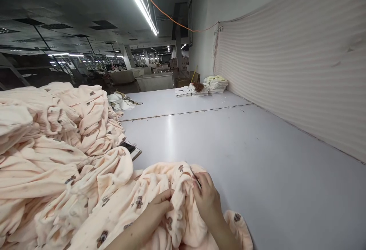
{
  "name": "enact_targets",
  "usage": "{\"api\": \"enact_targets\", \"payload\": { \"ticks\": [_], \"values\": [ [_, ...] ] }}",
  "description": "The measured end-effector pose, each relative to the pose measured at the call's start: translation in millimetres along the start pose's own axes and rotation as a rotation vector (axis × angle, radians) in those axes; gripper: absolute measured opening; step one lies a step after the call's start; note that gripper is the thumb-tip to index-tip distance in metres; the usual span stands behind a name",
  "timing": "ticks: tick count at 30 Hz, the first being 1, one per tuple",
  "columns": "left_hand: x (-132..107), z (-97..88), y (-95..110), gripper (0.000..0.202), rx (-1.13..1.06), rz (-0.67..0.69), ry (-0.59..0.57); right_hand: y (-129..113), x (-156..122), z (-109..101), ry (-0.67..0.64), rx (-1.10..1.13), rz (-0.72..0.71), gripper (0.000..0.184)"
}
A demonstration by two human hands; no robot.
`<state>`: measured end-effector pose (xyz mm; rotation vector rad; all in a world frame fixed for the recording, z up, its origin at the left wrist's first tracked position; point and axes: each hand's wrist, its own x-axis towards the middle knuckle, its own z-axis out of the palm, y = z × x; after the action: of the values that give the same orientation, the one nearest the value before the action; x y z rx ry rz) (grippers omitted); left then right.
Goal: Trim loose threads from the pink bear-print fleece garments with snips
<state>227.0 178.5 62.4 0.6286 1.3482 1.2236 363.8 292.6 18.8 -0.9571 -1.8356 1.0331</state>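
Note:
A pale peach, soft fleecy garment [156, 183] with small brown animal figures lies bunched at the near edge of the table. My left hand [161, 206] pinches a fold of it between thumb and fingers. To the right, my right hand [208, 196] is closed around a thin dark tool [198, 181] that looks like thread snips; its far end reaches to the cloth. Most of the tool is hidden by the fingers. Part of the garment [238, 223] spreads to the right beneath my right forearm.
A high heap of similar peach garments [57, 143] fills the left side. Beside it lie a dark phone-like object [129, 147] and white scraps [121, 100]. Folded cloth stacks [215, 85] stand at the far end of the pale table [183, 135]. Striped cloth [291, 63] covers the right wall.

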Motion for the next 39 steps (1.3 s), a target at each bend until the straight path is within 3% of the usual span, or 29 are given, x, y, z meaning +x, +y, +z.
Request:
{"api": "enact_targets", "payload": {
  "ticks": [3, 7, 9, 11, 15, 20, 24, 31, 34, 37, 39],
  "values": [
    [-1.9, -2.3, -1.5, 0.033, -0.16, -0.014, -0.014, -7.8, -10.5, -7.3, -0.065, -0.057, -0.055, 0.021],
    [-5.0, -3.3, -0.4, 0.035, -0.087, 0.034, -0.059, -24.8, -24.3, -7.7, -0.213, -0.064, -0.147, 0.029],
    [-7.3, -1.9, 2.4, 0.035, -0.023, 0.06, -0.039, -30.0, -25.4, -1.0, -0.223, -0.066, -0.177, 0.023],
    [-9.7, -1.0, 4.7, 0.034, -0.026, 0.069, -0.017, -31.4, -22.9, 5.8, -0.186, -0.007, -0.149, 0.009],
    [-10.5, -6.2, 5.0, 0.03, -0.226, 0.025, -0.073, -27.9, -18.2, 3.0, -0.184, 0.217, 0.03, 0.017],
    [-5.8, -14.7, 3.4, 0.035, -0.382, -0.003, -0.114, -25.8, -25.5, -18.0, -0.322, 0.069, 0.008, 0.018],
    [-4.9, -15.5, 0.4, 0.035, -0.378, -0.003, -0.125, -28.7, -26.7, -15.6, -0.328, -0.004, 0.023, 0.02],
    [-9.8, -13.1, 2.0, 0.028, -0.263, 0.008, -0.177, -17.8, -23.6, -1.3, -0.277, 0.09, 0.037, 0.017],
    [-11.3, -13.2, 4.4, 0.023, 0.173, 0.135, -0.042, -12.7, -27.4, -3.3, -0.203, -0.001, 0.025, 0.027],
    [-14.5, -16.7, 4.9, 0.015, 0.672, 0.365, 0.342, -11.1, -31.3, -5.3, -0.132, -0.205, -0.062, 0.035],
    [-18.1, -18.9, 5.8, 0.01, 0.718, 0.398, 0.538, -11.3, -33.6, -4.9, -0.164, -0.3, -0.122, 0.026]
  ]
}}
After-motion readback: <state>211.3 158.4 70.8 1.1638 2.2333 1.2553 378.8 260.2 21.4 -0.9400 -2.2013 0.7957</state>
